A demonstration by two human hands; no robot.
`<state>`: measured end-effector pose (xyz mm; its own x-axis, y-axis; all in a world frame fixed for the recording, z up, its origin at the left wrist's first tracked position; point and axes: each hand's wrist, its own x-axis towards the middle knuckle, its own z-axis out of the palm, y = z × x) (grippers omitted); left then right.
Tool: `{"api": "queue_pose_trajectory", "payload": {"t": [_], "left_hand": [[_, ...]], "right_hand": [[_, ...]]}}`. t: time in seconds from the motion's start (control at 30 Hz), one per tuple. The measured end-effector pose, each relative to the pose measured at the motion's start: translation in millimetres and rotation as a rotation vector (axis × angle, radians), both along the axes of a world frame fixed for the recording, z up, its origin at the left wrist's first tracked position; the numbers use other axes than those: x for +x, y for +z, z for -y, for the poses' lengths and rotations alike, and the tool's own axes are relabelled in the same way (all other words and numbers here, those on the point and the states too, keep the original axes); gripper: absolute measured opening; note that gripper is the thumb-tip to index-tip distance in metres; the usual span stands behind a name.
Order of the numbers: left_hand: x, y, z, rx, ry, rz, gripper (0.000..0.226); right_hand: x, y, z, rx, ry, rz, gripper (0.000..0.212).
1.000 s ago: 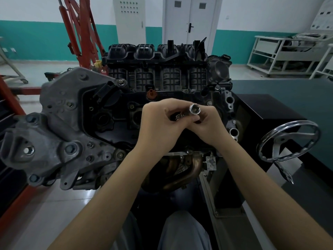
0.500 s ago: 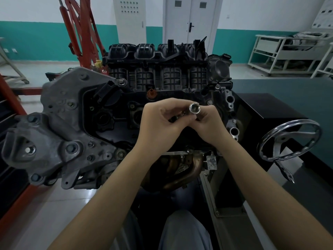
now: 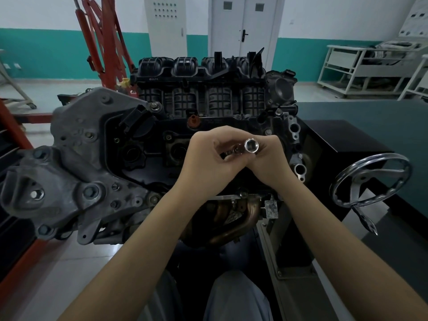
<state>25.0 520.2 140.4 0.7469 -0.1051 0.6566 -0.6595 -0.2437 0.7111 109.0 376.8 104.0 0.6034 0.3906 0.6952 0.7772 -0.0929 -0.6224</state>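
Closest to us, at the bottom edge, our trousers are cut off by the frame, and both bare forearms run up from the lower corners. They meet in front of the engine, where the left hand and the right hand press together, knuckle against knuckle. The right hand's fingers curl round a shiny socket, whose open end faces us; only that round mouth shows, and its body is buried in the grip. The left hand pinches a darker stub just beside the socket (we cannot tell whether it is an extension, a bolt or a bit, nor how far it enters the socket).

Below the wrists, the rusty exhaust manifold is partly hidden by the left forearm. The hands cover the middle of the engine's top cover. To the right, a chromed handwheel stands apart from the hands. Farther back rise a red hoist, cut off at the top, a white double door and a pale rack with blurred contents.
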Motion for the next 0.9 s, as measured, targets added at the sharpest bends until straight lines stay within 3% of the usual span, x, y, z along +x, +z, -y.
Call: {"api": "queue_pose_trajectory", "payload": {"t": [0.13, 0.33, 0.53, 0.67, 0.77, 0.9], "left_hand": [[-1.7, -0.9, 2.0, -0.022, 0.114, 0.021, 0.021], [-3.4, 0.7, -0.1, -0.014, -0.015, 0.006, 0.028], [-4.4, 1.5, 0.8, 0.060, 0.166, 0.059, 0.020], [-5.0, 4.0, -4.1, -0.008, 0.019, -0.016, 0.025], [-5.6, 6.8, -9.3, 0.064, -0.068, -0.043, 0.028], [-5.5, 4.8, -7.3, 0.142, 0.110, 0.024, 0.023]], "right_hand": [[0.1, 1.4, 0.9, -0.008, 0.001, 0.023, 0.022], [-2.0, 2.0, -0.2, 0.012, 0.033, -0.019, 0.025], [-2.5, 2.8, -0.1, 0.009, -0.006, 0.001, 0.022], [-8.2, 4.1, -1.6, 0.003, 0.026, 0.018, 0.022], [-3.3, 2.6, -0.1, 0.016, -0.009, -0.018, 0.017], [-1.1, 1.3, 0.7, 0.027, -0.004, -0.026, 0.022]]}}
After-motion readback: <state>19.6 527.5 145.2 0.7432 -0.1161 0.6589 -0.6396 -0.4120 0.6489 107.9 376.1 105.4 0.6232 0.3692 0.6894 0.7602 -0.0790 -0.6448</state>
